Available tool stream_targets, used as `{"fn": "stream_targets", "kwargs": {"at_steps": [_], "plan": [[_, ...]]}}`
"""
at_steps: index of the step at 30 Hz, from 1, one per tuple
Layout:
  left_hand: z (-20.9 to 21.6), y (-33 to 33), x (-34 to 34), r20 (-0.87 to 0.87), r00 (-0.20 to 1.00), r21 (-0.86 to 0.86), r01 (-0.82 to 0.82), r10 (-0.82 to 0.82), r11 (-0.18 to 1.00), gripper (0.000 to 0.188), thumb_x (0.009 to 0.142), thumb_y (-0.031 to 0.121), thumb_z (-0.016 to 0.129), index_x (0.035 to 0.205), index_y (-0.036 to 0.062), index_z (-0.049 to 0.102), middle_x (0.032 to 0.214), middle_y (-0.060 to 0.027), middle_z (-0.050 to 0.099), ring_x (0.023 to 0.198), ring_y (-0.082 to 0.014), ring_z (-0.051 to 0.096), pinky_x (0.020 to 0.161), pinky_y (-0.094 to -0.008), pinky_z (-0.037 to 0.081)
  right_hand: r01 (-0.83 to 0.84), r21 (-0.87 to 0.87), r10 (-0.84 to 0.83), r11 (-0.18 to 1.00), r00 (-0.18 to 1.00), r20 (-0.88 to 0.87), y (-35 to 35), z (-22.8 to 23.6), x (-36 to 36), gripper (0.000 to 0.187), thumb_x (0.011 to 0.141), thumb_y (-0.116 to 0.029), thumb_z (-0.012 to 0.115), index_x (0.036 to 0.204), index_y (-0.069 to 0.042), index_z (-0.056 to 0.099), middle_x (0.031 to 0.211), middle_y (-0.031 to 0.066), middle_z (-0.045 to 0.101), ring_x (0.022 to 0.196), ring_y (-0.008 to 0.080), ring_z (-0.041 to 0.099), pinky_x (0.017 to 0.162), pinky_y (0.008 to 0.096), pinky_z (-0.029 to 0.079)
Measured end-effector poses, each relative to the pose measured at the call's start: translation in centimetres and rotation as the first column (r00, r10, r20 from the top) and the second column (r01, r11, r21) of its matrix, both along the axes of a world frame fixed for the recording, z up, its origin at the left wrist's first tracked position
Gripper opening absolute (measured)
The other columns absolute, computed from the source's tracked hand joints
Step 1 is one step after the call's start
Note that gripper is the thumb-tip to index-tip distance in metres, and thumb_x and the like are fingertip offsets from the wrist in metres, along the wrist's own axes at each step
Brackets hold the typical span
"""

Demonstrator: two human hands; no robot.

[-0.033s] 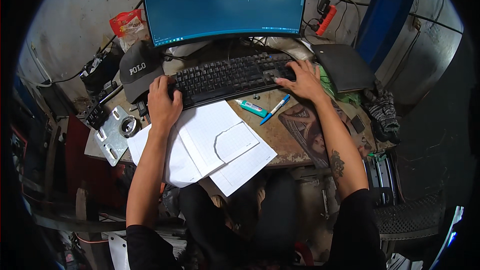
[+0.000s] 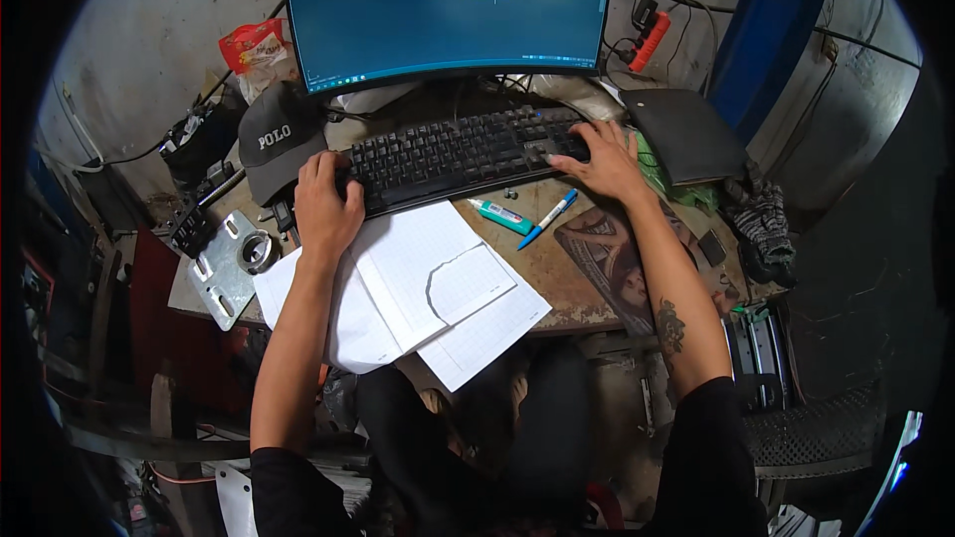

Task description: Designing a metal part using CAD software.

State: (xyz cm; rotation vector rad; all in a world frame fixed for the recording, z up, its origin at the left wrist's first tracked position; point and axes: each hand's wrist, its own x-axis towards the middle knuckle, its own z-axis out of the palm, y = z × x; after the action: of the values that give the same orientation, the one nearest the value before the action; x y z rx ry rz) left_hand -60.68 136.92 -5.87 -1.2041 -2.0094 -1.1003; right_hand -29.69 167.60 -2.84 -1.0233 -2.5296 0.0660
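A black keyboard (image 2: 448, 154) lies across the desk below the monitor. At its left end rests my left hand (image 2: 326, 201), fingers bent over the edge keys and thumb apart, holding nothing. My right hand (image 2: 605, 161) is spread over the keys at the other end, with its thumb on the lower keys and its fingers on the far ones. The curved monitor (image 2: 428, 20) shows a dark blue drawing window with a thin, pale, nearly level bar near the top right.
White paper sheets (image 2: 398, 278), one torn, lie before the keyboard. Beside them are a green-and-white tube (image 2: 505, 217) and a blue pen (image 2: 547, 219). A grey cap (image 2: 269, 154), slotted metal plate (image 2: 221, 273) and tape roll (image 2: 257, 252) sit left; a dark folder (image 2: 684, 134) and printed mat (image 2: 607, 259) right.
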Motion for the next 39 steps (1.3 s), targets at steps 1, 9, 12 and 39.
{"fn": "stream_targets", "kwargs": {"at_steps": [1, 9, 12, 39], "plan": [[-0.1, 0.2, 0.0, -0.019, 1.000, -0.005, 0.002, -0.002, 1.000, 0.028, 0.085, 0.011, 0.065, 0.112, 0.0031, 0.067, 0.118, -0.0166, 0.068, 0.114, -0.0384, 0.064, 0.099, -0.0481, 0.052, 0.000, 0.002, 0.000, 1.000, 1.000, -0.001, 0.1, 0.1, 0.0, 0.092, 0.083, -0.086, 0.069, 0.145, -0.018, 0.066, 0.163, 0.0201, 0.050, 0.157, 0.0420, 0.035, 0.130, 0.0665, 0.015], [-0.6, -0.9, -0.9, 0.083, 0.994, 0.072, -0.079, 0.073, 0.994, 0.020, 0.087, 0.010, 0.062, 0.104, 0.0023, 0.069, 0.114, -0.0177, 0.068, 0.111, -0.0394, 0.064, 0.098, -0.0476, 0.052, -0.019, 0.072, 0.017, 0.997, 0.999, 0.033, -2.1, 1.2, 0.0, 0.085, 0.086, -0.079, 0.071, 0.139, -0.013, 0.070, 0.162, 0.0230, 0.050, 0.157, 0.0467, 0.035, 0.129, 0.0685, 0.018], [-0.7, -0.3, -1.9, 0.186, 0.982, 0.158, -0.062, 0.032, 0.986, 0.020, 0.091, 0.011, 0.057, 0.099, 0.0006, 0.072, 0.111, -0.0216, 0.068, 0.110, -0.0418, 0.064, 0.099, -0.0481, 0.051, -0.012, 0.122, 0.002, 0.992, 0.997, 0.083, -3.6, 1.2, 2.2, 0.084, 0.086, -0.079, 0.071, 0.132, -0.010, 0.074, 0.163, 0.0248, 0.051, 0.161, 0.0491, 0.030, 0.129, 0.0682, 0.016], [-0.3, 0.3, 0.8, -0.095, 0.983, -0.100, -0.166, 0.157, 0.981, 0.099, 0.083, 0.071, 0.081, 0.152, 0.0070, 0.050, 0.156, -0.0226, 0.050, 0.153, -0.0436, 0.039, 0.123, -0.0570, 0.034, -0.160, 0.031, 0.163, 0.987, 0.961, -0.222, -8.7, 2.2, 5.9, 0.061, 0.094, -0.038, 0.080, 0.145, -0.008, 0.064, 0.155, 0.0197, 0.058, 0.155, 0.0432, 0.041, 0.131, 0.0577, 0.024]]}}
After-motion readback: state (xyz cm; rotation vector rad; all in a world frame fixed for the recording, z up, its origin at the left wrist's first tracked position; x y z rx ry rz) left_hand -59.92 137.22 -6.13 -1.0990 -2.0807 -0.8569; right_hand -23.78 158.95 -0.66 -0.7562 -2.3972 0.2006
